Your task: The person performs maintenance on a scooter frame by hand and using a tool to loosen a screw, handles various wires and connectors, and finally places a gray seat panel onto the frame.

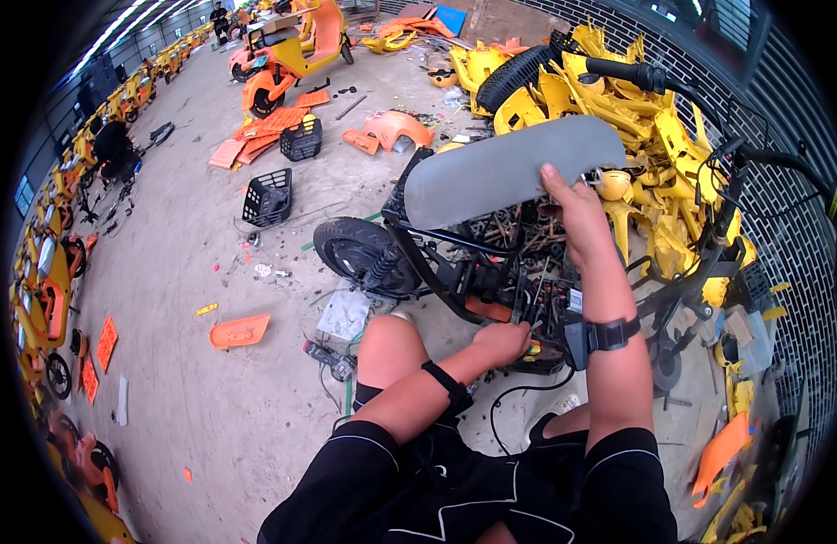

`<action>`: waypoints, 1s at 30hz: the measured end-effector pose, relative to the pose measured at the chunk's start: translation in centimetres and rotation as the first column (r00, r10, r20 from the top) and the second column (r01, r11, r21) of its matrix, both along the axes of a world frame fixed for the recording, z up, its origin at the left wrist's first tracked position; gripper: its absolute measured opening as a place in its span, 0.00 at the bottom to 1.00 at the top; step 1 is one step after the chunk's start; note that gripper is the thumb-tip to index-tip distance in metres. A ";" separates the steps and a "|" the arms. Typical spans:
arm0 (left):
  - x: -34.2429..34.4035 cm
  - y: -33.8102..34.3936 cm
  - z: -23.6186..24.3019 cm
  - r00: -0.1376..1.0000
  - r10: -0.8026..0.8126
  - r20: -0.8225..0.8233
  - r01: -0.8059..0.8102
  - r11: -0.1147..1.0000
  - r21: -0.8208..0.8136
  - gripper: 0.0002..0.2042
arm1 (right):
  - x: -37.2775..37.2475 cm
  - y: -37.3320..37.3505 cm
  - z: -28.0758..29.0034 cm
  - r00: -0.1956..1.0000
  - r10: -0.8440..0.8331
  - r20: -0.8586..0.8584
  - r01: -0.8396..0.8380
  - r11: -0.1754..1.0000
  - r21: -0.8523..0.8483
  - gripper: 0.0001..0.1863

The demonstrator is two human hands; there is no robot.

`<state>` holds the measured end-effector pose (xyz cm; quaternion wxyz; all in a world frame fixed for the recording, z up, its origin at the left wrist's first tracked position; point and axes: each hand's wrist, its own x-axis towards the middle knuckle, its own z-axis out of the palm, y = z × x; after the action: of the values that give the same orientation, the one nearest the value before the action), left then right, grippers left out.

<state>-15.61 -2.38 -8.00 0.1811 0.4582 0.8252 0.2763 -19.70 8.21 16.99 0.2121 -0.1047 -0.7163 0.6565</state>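
Note:
A long grey scooter seat (514, 172) is tilted up over the stripped black frame of a scooter (428, 272). My right hand (577, 213) grips the seat's near edge, thumb on top and fingers underneath, out of sight. Lower down, my left hand (502, 344) is closed beside the open middle of the frame, where dark cables and parts crowd together (550, 313). Whatever the left fingers hold is too small and covered to make out; a bit of orange and yellow shows next to them. The scooter's rear wheel (369, 254) lies to the left.
A heap of yellow body panels (654, 136) rises beyond the scooter, against a brick wall. Handlebars (709, 163) reach in from the right. On the floor lie a power tool (330, 360), an orange panel (240, 332) and black baskets (268, 198). An orange-yellow scooter (296, 50) stands farther back.

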 end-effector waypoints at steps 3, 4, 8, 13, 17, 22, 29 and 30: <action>0.5 0.4 0.8 1.000 -0.011 -0.011 0.011 1.000 0.024 0.17 | 2.2 2.1 -4.5 0.984 0.067 -0.167 -0.083 0.992 -0.093 0.27; 0.6 0.3 1.1 1.000 -0.013 -0.006 0.013 0.999 0.033 0.17 | 3.0 2.8 -6.1 0.977 0.079 -0.197 -0.108 0.984 -0.141 0.27; 0.9 0.7 0.8 1.000 -0.014 -0.014 0.015 0.998 0.068 0.17 | 5.0 4.9 -12.0 0.927 0.093 -0.364 -0.161 0.974 -0.162 0.25; 1.1 1.0 0.1 0.999 -0.028 -0.043 0.029 0.999 0.030 0.16 | 5.5 4.9 -13.6 0.916 0.156 -0.371 -0.278 0.911 -0.303 0.28; 1.2 0.9 1.7 0.999 -0.033 0.003 0.033 0.999 -0.028 0.17 | 5.8 3.0 -10.7 0.936 0.114 -0.333 -0.239 0.900 -0.364 0.26; 1.1 1.2 1.2 0.998 -0.064 0.008 0.064 0.998 -0.017 0.17 | 1.4 0.5 -2.4 0.963 0.069 -0.262 -0.175 0.896 -0.407 0.19; -1.1 1.7 -0.3 0.999 -0.029 -0.015 0.029 1.000 0.003 0.18 | -2.5 0.1 4.9 0.968 0.108 -0.226 -0.174 0.939 -0.297 0.14; -1.3 1.3 -0.4 0.999 -0.024 -0.029 0.024 1.000 0.010 0.18 | -2.0 -0.7 5.6 0.955 0.126 -0.269 -0.204 0.936 -0.288 0.13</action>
<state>-16.95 -1.07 -8.40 0.1699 0.4730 0.8207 0.2718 -21.73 7.48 22.58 0.2237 0.0064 -0.5777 0.7850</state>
